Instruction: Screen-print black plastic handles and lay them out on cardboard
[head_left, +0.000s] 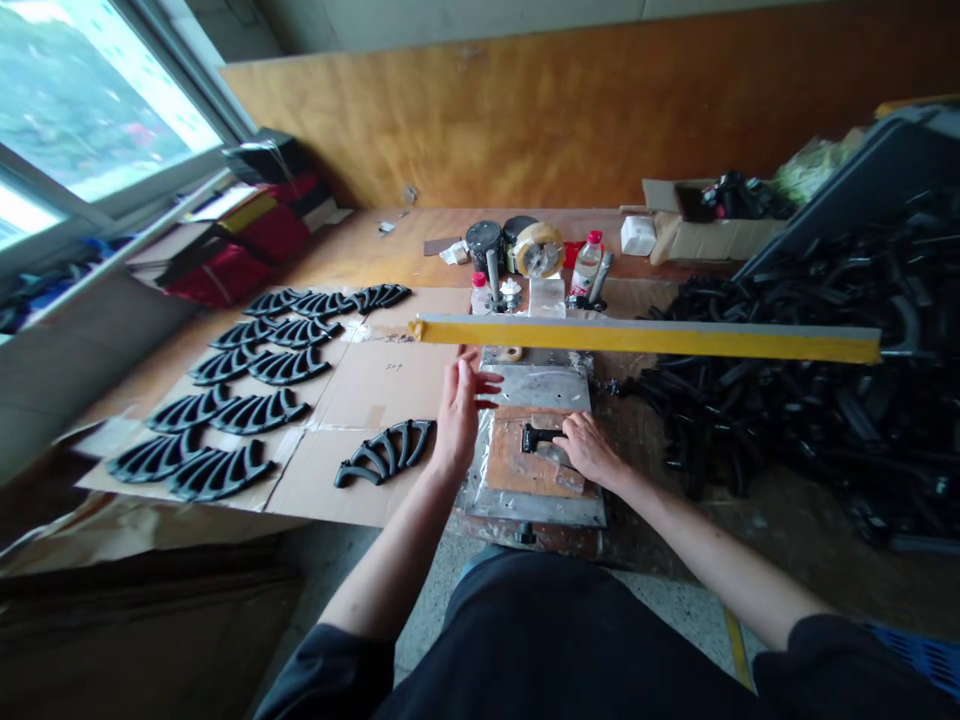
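Note:
My right hand [590, 447] has its fingers closed round one end of a black part [541, 437], which lies over a brown board [510, 462] on a metal plate [536, 508]. Raised at the plate's left edge, my left hand [466, 405] has its fingers apart and nothing in them. A yellow and grey bar [645, 338] spans the view just beyond both hands. To the left of my left forearm, a loose fan of curved black parts [386, 455] rests on cardboard [322, 490].
Stacked rows of black parts [259, 410] lie on the left cardboard. A large heap of black parts [787, 400] fills the right side. Behind the bar stand a tape roll [540, 250], a red-capped bottle [587, 263] and dark jars [485, 246].

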